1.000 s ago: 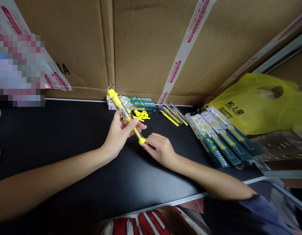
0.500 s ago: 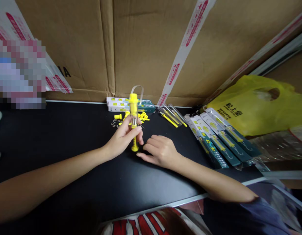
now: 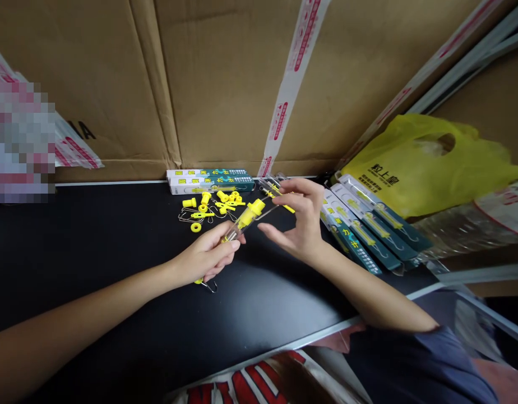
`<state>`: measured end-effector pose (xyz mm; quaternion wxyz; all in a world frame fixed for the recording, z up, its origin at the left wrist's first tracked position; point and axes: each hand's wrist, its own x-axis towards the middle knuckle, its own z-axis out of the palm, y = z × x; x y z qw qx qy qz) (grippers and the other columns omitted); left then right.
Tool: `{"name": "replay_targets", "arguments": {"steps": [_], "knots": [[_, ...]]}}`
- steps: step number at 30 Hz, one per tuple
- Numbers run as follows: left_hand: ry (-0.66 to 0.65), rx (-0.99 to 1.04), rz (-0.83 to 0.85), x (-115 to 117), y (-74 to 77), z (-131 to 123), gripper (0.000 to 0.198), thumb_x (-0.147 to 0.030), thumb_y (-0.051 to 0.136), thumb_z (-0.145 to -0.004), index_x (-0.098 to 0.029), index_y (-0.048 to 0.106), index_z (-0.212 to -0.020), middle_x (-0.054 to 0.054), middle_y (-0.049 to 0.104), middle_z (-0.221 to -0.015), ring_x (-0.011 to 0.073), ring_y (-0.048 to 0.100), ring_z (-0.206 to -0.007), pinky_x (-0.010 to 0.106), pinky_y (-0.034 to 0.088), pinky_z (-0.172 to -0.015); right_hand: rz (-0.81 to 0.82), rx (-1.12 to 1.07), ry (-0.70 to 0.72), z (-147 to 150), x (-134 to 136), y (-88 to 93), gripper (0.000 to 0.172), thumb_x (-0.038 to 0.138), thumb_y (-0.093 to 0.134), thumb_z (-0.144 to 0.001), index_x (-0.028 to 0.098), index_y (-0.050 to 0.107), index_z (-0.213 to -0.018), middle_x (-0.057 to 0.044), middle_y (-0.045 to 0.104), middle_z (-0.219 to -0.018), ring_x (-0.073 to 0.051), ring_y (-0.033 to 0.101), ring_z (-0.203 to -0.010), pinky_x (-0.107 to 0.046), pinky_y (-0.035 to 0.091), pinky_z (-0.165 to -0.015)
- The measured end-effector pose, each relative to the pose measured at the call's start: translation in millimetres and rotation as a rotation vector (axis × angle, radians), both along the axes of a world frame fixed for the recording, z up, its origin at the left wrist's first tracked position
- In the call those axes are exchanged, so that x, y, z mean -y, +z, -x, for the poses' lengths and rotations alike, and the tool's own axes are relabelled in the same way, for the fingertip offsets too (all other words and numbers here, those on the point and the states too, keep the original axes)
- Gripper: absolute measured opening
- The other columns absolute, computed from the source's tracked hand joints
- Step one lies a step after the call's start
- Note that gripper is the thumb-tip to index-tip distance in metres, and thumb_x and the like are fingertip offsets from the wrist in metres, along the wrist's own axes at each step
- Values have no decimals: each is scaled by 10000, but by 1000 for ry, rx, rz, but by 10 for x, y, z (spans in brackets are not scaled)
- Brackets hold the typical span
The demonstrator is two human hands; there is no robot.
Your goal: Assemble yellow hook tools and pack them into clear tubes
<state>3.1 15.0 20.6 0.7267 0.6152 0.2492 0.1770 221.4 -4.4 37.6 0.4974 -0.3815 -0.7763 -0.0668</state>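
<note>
My left hand (image 3: 214, 252) is wrapped around a spring scale (image 3: 244, 217) with a clear tube and a yellow cap. The scale is tilted, cap end up and to the right, and its metal hook (image 3: 211, 287) sticks out below my hand. My right hand (image 3: 299, 221) is beside the cap with thumb and fingers apart. Its fingertips are at the thin wire loop (image 3: 267, 212) on the cap; whether they touch it I cannot tell. Behind the scale lie loose yellow parts (image 3: 204, 199) and bent wire hooks (image 3: 187, 216).
Two printed boxes (image 3: 211, 182) lie along the cardboard wall (image 3: 225, 84). Several packaged spring scales (image 3: 362, 233) are lined up at the right, near a yellow plastic bag (image 3: 414, 168). Clear tubes with yellow rods (image 3: 288, 209) are partly behind my right hand.
The spring scale has gone from upright to tilted, its cap now toward the right. My right hand has risen to the cap and its fingers have spread. The view has shifted slightly.
</note>
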Motion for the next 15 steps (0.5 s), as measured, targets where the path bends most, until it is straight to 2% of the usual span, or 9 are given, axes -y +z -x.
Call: {"name": "replay_targets", "arguments": {"steps": [2, 6, 10, 12, 15], "knots": [[-23, -23, -1, 10, 11, 2, 238, -428, 430, -937, -238, 421, -1080, -113, 373, -574, 7, 250, -326, 95, 287, -289, -16, 179, 29, -48, -36, 28, 421, 359, 709, -783, 309, 455, -1115, -76, 544, -1137, -280, 545, -1022, -478, 462, -849], [-30, -21, -11, 19, 7, -8, 336, -467, 435, -933, -259, 384, -1192, -124, 362, -562, 10, 255, -306, 98, 317, -274, 73, 271, 90, -71, -56, 37, 284, 351, 606, -873, 273, 490, -1119, -62, 630, -993, -237, 597, -897, -420, 467, -793], [-30, 28, -26, 9, -37, -27, 301, -457, 435, -932, -224, 443, -1122, -100, 429, -600, 20, 355, -318, 138, 408, -310, 94, 301, 81, -75, -49, 14, 222, 371, 513, -928, 233, 528, -1102, -81, 662, -956, -224, 619, -848, -382, 495, -745], [-18, 42, -37, 12, -53, -33, 276, -450, 440, -930, -207, 466, -1060, -72, 467, -670, 19, 390, -355, 127, 387, -307, 102, 336, 66, -78, -49, 1, 211, 376, 481, -944, 220, 548, -1070, -87, 676, -928, -218, 626, -814, -369, 505, -713], [2, 13, -38, 32, -55, -31, 257, -449, 433, -937, -209, 472, -1021, -70, 420, -703, 8, 339, -383, 93, 303, -286, 94, 368, 52, -85, -58, -8, 220, 390, 472, -951, 211, 572, -1028, -86, 694, -897, -206, 634, -766, -352, 506, -673]]}}
